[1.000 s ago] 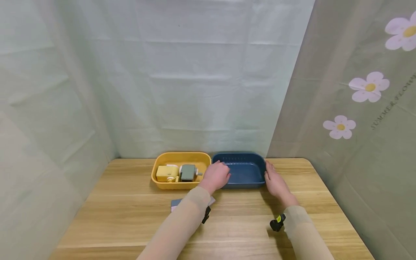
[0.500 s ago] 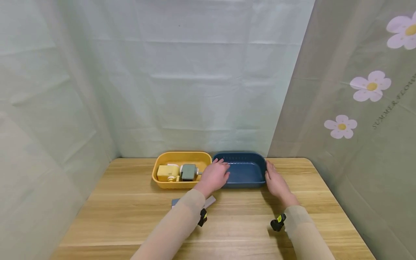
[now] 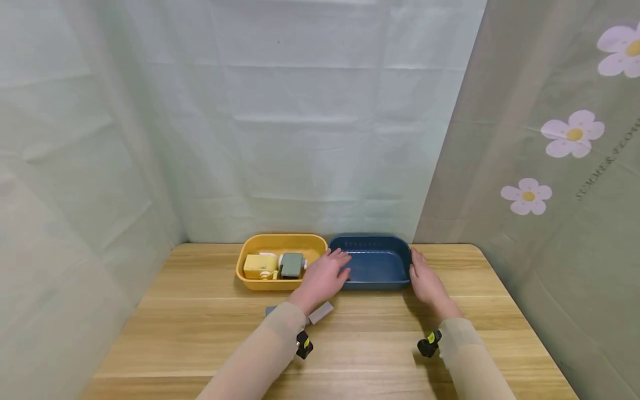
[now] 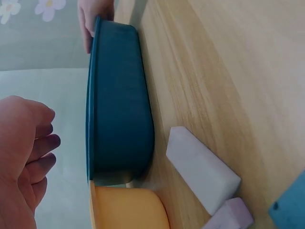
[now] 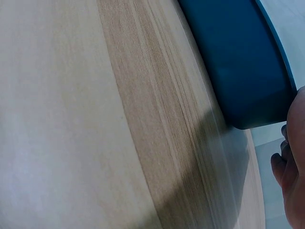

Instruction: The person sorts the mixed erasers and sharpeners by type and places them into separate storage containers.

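Note:
A dark blue plastic bin (image 3: 377,268) stands at the back of the table with nothing in it. My right hand (image 3: 426,281) rests against its right end, fingers extended along the wall. My left hand (image 3: 321,280) hovers over the seam between this bin and a yellow bin (image 3: 282,243). In the left wrist view the left hand (image 4: 21,148) is apart from the blue bin (image 4: 119,95), its fingers loosely bent and holding nothing. Inside the yellow bin lie a pale yellow boxy object (image 3: 260,265) and a grey-green boxy object (image 3: 291,265) with white parts.
In front of the bins, partly under the left forearm, lie a light grey block (image 3: 321,313) and a bluish piece (image 3: 270,310). The left wrist view also shows a pinkish-grey block (image 4: 233,214). A hanging cloth (image 3: 310,139) closes off the table's back.
My left hand has drawn back a little to the left, its fingers spreading from a curl near the blue rim. More of the light grey block shows. My right hand stays at the bin's end.

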`<state>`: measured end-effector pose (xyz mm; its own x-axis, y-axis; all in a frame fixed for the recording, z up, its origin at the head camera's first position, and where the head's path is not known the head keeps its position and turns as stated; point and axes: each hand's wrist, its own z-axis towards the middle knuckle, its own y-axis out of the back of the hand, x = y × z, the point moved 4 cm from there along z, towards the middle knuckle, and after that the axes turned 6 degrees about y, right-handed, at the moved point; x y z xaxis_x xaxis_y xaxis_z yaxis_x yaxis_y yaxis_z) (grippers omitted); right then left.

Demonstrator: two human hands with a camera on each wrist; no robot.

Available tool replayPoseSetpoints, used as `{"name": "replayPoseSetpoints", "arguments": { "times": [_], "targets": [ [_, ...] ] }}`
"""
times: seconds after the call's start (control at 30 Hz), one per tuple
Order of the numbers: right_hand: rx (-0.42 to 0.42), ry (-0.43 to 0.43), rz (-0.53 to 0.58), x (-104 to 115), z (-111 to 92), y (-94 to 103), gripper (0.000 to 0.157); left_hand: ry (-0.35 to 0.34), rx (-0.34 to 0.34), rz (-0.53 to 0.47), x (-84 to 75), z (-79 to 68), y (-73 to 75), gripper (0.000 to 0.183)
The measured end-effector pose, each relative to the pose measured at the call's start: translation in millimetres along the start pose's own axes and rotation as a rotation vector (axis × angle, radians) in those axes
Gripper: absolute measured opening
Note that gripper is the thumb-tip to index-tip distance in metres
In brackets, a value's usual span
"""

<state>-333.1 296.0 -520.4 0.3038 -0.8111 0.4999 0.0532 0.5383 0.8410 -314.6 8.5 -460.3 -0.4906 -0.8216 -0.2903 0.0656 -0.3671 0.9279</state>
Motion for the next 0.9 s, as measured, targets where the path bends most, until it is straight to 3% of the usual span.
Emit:
{"name": "replayPoseSetpoints", "arguments": {
  "times": [0.6, 0.9],
  "targets": [
    [-0.002, 0.007, -0.005, -2, 0, -2.1, 0.056, -0.053, -0.047, -0.127, 6.7, -46.8, 19.8, 0.040],
    [-0.005, 0.008, -0.005, -3, -1, -1.9, 0.055, -0.044, -0.030, -0.177, 12.8, -72.2, 28.5, 0.036]
  ]
}}
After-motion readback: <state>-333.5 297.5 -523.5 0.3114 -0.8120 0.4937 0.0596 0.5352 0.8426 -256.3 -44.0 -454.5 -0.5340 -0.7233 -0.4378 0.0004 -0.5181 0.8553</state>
